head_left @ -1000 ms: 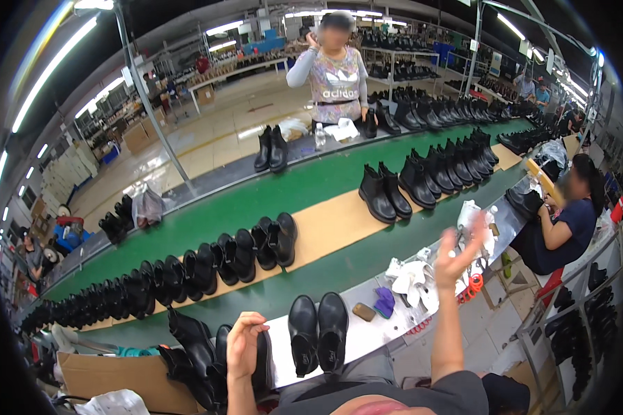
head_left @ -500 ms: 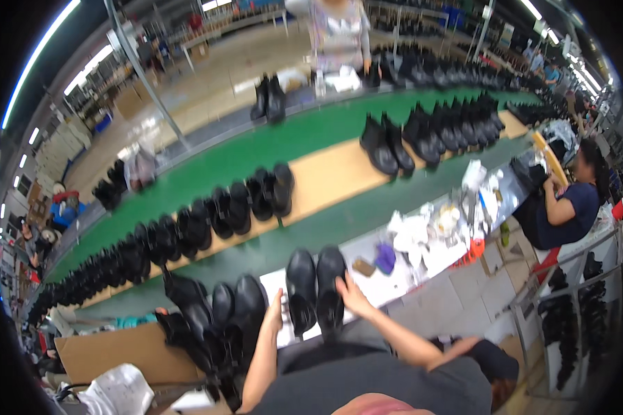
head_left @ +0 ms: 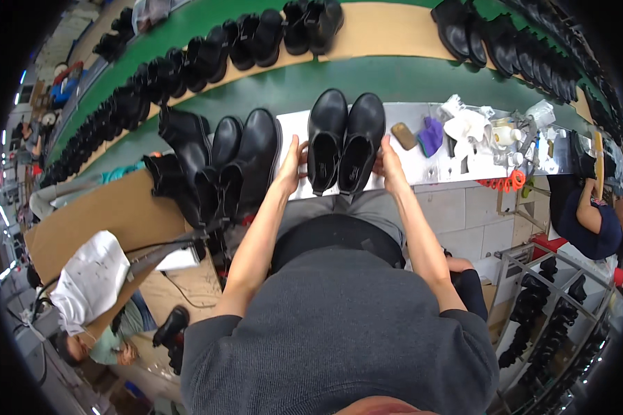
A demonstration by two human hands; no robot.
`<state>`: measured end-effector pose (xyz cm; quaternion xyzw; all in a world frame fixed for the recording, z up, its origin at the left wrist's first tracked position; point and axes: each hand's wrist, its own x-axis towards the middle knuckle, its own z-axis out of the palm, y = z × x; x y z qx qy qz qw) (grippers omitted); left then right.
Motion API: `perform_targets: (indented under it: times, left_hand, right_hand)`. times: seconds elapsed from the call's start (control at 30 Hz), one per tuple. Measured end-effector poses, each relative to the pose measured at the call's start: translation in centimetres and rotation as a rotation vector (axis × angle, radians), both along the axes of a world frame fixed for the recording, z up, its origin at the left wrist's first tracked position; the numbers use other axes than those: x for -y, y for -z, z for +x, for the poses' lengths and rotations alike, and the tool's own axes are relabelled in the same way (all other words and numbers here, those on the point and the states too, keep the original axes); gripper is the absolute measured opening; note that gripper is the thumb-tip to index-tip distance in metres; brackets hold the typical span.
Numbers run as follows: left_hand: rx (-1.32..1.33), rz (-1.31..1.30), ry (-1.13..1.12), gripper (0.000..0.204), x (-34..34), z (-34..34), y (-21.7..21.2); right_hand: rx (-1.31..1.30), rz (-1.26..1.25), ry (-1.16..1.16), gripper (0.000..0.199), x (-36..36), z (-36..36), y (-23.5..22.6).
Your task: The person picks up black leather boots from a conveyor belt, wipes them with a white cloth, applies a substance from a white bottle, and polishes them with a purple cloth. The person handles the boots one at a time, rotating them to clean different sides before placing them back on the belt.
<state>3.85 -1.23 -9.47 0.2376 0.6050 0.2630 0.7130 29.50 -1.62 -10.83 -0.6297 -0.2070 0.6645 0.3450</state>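
A pair of black leather ankle boots stands side by side on the white worktop, toes away from me: the left boot and the right boot. Their shaft openings face me. My left hand is upright beside the left boot, thumb raised and fingers apart, close to its shaft; whether they touch is hard to tell. At the right boot's outer side my right hand has its thumb and fingers against the shaft. More black boots stand just left of my left hand.
Right of the boots lie a brown block, a purple cloth, crumpled white cloths and a bottle. Rows of boots line the green bench beyond. Cardboard lies left; a co-worker sits at right.
My view has tilted down, so the boots and hands appear higher. The two boots stand closer together, and my left hand is nearer the left boot. My right hand stays at the right boot.
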Motion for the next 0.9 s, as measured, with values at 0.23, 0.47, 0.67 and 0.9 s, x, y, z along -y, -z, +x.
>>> perform_targets:
  times: [0.23, 0.47, 0.67, 0.9]
  left_hand:
    - [0.071, 0.104, -0.127, 0.097, 1.5, 0.7, -2.1]
    - [0.352, 0.266, -0.167, 0.095, 2.3, 2.4, -11.1]
    - [0.311, 0.323, -0.065, 0.088, 1.4, 2.9, -13.9]
    - [0.329, 0.299, -0.049, 0.088, 1.2, 2.1, -14.0]
  right_hand:
    - [-0.072, 0.089, 0.053, 0.056, -0.8, -0.3, 0.6]
    - [-0.294, 0.114, 0.113, 0.06, -0.9, 0.9, -0.1]
    - [-0.313, 0.117, 0.113, 0.064, -0.9, -0.4, -0.9]
    - [-0.309, 0.132, 0.121, 0.069, -1.6, 0.1, -2.1]
